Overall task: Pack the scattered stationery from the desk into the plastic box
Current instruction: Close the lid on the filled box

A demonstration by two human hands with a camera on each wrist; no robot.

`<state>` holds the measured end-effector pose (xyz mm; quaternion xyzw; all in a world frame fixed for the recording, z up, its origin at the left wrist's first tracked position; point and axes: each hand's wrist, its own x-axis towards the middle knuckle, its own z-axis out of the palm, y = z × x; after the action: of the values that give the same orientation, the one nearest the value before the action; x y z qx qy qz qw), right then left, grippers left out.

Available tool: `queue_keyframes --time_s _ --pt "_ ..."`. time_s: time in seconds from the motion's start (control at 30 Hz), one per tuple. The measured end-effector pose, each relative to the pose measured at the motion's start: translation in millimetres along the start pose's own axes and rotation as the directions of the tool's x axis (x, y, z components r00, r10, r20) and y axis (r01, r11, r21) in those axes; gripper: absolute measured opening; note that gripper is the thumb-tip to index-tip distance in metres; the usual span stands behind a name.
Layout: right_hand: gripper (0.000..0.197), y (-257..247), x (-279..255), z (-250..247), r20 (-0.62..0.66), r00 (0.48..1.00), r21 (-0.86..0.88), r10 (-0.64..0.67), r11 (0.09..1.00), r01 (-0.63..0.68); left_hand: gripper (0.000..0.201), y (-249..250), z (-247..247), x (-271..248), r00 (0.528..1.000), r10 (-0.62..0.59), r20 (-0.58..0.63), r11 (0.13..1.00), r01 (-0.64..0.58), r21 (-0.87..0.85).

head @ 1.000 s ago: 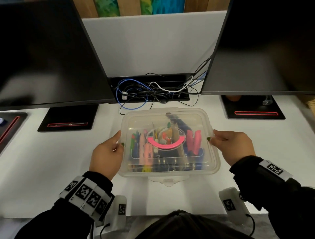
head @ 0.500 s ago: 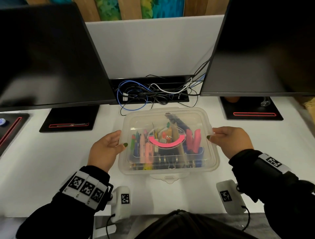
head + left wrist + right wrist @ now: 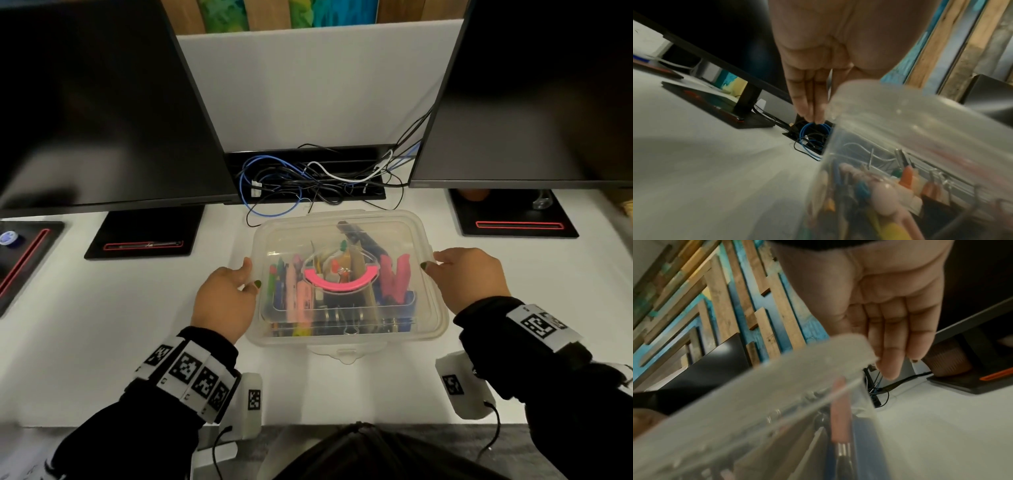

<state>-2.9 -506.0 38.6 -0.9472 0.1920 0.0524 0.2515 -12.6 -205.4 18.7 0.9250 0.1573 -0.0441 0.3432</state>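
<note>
A clear plastic box [image 3: 342, 337] stands on the white desk with its clear lid [image 3: 376, 226] on top. Through the lid I see coloured pens [image 3: 284, 287], a pink curved piece [image 3: 337, 282], a red item [image 3: 394, 277] and binder clips [image 3: 346, 318]. My left hand [image 3: 251, 274] is at the box's left side, thumb on the lid edge. In the left wrist view its fingers [image 3: 809, 100] lie straight along the box wall [image 3: 900, 129]. My right hand [image 3: 433, 261] mirrors this at the right side, its fingers [image 3: 892, 350] straight beyond the lid rim [image 3: 777, 378].
Two dark monitors [image 3: 102, 102] [image 3: 531, 102] stand behind on black bases [image 3: 144, 236] [image 3: 513, 219]. A cable tray [image 3: 308, 178] with tangled blue, white and black wires lies just behind the box. Another black base [image 3: 20, 260] sits at the far left.
Both hands stay at the box's sides with the thumbs on the lid edge. The box has not moved on the desk.
</note>
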Motion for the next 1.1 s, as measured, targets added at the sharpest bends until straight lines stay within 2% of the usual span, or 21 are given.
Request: queue_keyframes --time_s 0.1,0.23,0.33,0.57,0.67,0.8,0.83,0.93,1.0,1.03,1.1 --pt "0.035 -3.4 3.0 -3.8 0.007 1.0 0.0 0.006 1.0 -0.006 0.042 1.1 4.4 -2.2 1.0 0.006 -0.02 1.0 -0.006 -0.007" --pt "0.026 -2.8 9.1 -5.8 0.055 0.998 0.04 0.019 0.999 -0.021 0.04 -1.5 3.0 -5.0 0.999 -0.012 -0.031 0.989 0.007 -0.15" --pt "0.026 -5.3 14.8 -8.8 0.136 0.99 0.057 0.031 0.998 -0.039 0.041 -0.1 -0.7 -5.5 0.999 -0.03 -0.01 0.961 0.027 -0.275" --pt "0.029 -3.7 12.8 -8.6 0.15 0.986 0.006 0.068 0.998 -0.069 0.04 -0.3 -2.0 -1.6 1.0 -0.016 0.022 0.957 0.022 -0.29" --pt "0.026 -0.3 15.1 -8.9 0.205 0.971 0.181 0.12 0.971 -0.158 0.041 -2.2 -2.9 2.4 0.999 -0.018 0.046 0.957 0.031 -0.29" --pt "0.025 -4.3 18.4 -11.8 0.296 0.93 0.336 0.22 0.887 -0.316 0.04 -5.2 -6.3 5.5 0.998 0.003 0.064 0.955 0.016 -0.297" --pt "0.025 -7.4 18.3 -11.8 0.296 0.926 0.316 0.233 0.891 -0.325 0.04 -6.8 -7.1 6.2 0.997 0.015 0.071 0.954 0.007 -0.301" --pt "0.038 -14.8 19.7 -5.8 0.233 0.934 0.084 0.269 0.952 -0.295 0.041 -9.0 -10.2 6.4 0.995 0.05 0.085 0.952 -0.021 -0.306" --pt "0.038 -14.4 24.7 -0.7 0.168 0.945 0.036 0.279 0.957 -0.289 0.042 -9.8 -12.1 8.7 0.993 0.055 0.1 0.953 -0.022 -0.303" --pt "0.031 -13.2 27.7 1.5 0.166 0.943 0.079 0.29 0.949 -0.306 0.043 -10.2 -12.7 10.0 0.993 0.053 0.105 0.953 -0.019 -0.302" --pt "0.019 -7.8 30.6 0.4 0.215 0.919 0.303 0.329 0.873 -0.383 0.043 -11.0 -12.7 12.6 0.993 0.047 0.111 0.95 -0.01 -0.311"
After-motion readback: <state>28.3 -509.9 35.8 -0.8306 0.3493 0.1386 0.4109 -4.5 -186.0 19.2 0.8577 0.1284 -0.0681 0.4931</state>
